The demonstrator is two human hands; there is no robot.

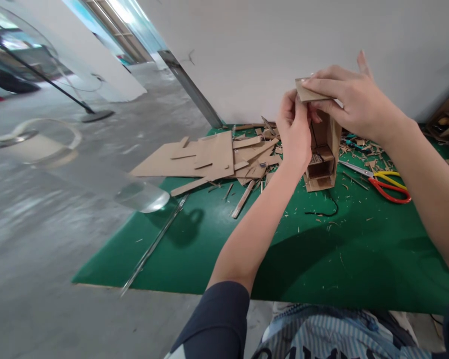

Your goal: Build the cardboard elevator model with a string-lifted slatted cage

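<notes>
Evidently, both hands (pixel 296 132) (pixel 351 94) pinch a flat, brown cardboard piece (pixel 304 92) above an open, shelved box (pixel 323 134).

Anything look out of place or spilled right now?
Yes. Cardboard scraps lie strewn untidily on both sides of the cardboard box, and a thin clear strip juts slightly past the green table's front edge instead of lying fully on it.

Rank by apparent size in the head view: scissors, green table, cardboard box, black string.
Largest to smallest:
1. Green table
2. Cardboard box, partly hidden
3. Scissors, open handles making them fairly close to the box
4. Black string
</notes>
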